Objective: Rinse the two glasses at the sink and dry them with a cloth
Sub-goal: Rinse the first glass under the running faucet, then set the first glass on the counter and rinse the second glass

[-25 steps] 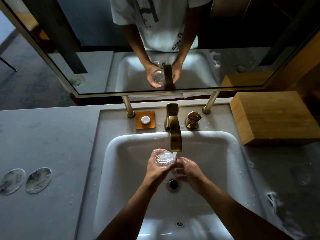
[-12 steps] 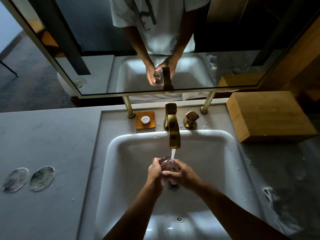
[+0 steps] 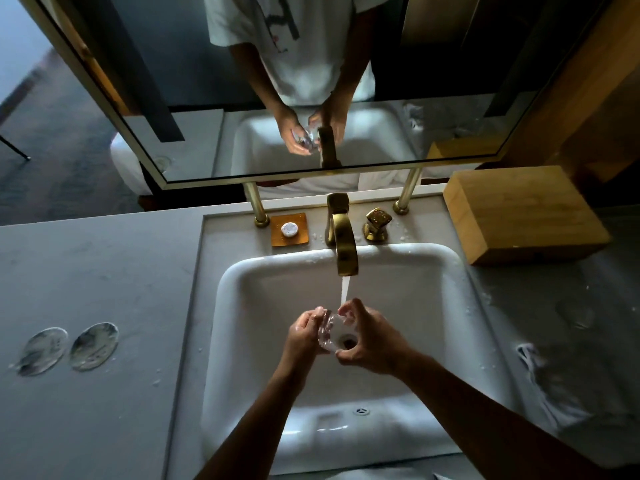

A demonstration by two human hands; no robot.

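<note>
Grey tabletop (image 3: 97, 271) w/ white sink (image 3: 460, 306), brass faucet (image 3: 344, 244) running. Glass (image 3: 330, 336) over drain, under stream, on its side. Left hand (image 3: 304, 336) grips base; right hand (image 3: 369, 341) fingers curl round rim.

A grey tabletop (image 3: 97, 278) surrounds a white sink (image 3: 228, 282). Two round wet patches (image 3: 67, 347) lie side by side at its left. Behind the basin sit a small orange dish (image 3: 298, 237) holding a round white soap (image 3: 289, 229), a brass tap (image 3: 341, 233) and a brass handle (image 3: 376, 224). A wooden box (image 3: 519, 213) rests at the right, with a crumpled cloth (image 3: 550, 386) nearer the front.
</note>
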